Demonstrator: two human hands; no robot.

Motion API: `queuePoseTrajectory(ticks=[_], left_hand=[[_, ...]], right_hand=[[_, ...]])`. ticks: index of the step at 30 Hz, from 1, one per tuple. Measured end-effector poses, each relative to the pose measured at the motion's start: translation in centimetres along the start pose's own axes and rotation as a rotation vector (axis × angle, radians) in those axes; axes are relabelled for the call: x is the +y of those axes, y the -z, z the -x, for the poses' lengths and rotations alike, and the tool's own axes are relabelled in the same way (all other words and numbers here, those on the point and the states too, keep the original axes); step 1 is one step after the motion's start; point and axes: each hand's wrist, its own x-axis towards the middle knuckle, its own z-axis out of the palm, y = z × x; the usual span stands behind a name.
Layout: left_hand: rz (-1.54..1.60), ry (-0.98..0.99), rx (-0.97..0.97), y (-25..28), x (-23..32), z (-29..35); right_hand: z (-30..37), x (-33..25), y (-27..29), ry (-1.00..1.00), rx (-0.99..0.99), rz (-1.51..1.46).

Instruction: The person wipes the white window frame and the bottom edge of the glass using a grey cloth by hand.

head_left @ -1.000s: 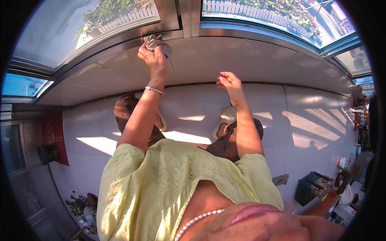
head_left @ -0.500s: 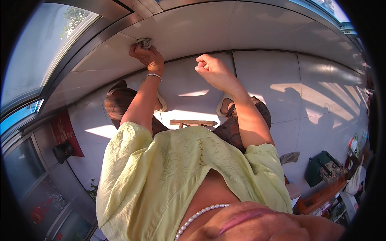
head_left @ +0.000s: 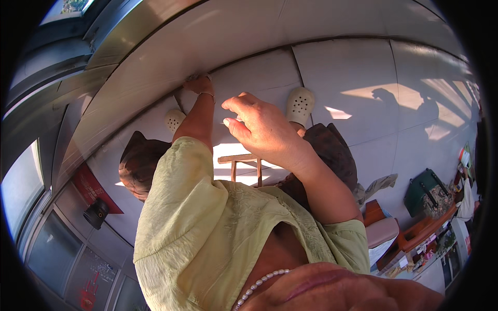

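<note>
My left hand [head_left: 199, 84] reaches far forward to the foot of the pale wall panel [head_left: 249, 31], just above where it meets the floor. Its fingers are closed on a crumpled grey cloth [head_left: 193, 78], which is mostly hidden and pressed against the panel. A bracelet [head_left: 206, 94] circles that wrist. My right hand [head_left: 257, 124] hangs in the air over the floor, nearer to me. Loosely bent, its fingers stand apart from the thumb with nothing between them.
Below me is a small wooden stool [head_left: 239, 158]. My cream clogs [head_left: 300, 105] rest on the pale tiled floor [head_left: 358, 67]. A metal window frame [head_left: 109, 57] runs along the left. To the right are a dark green bag [head_left: 423, 192] and a brown wooden seat [head_left: 384, 233]; a black pot [head_left: 96, 213] stands left.
My left hand has moved down the panel to its lower edge, with the cloth in it. My right hand has come toward me and its fingers have loosened. The whole view has shifted.
</note>
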Motion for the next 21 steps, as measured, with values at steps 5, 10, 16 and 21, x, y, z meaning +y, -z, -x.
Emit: queuePoseTrajectory(ticks=[5,10,16,21], left_hand=[[-0.336,0.360,-0.252,7.3,-11.3,-8.5],[-0.286,0.654,-0.459,8.9,-12.2,-13.1],[0.138,0.999,-0.168,3.0,6.7,-3.8],[0.230,0.655,-0.605,5.1,21.8,-0.8]], right_hand=[[0.2,0.3,-0.3,0.004,-0.009,0.054],[1.5,-0.2,0.1,0.005,-0.132,0.164],[0.1,1.3,0.0,-0.016,-0.183,0.504],[0.2,0.2,0.8,-0.036,-0.167,0.517]])
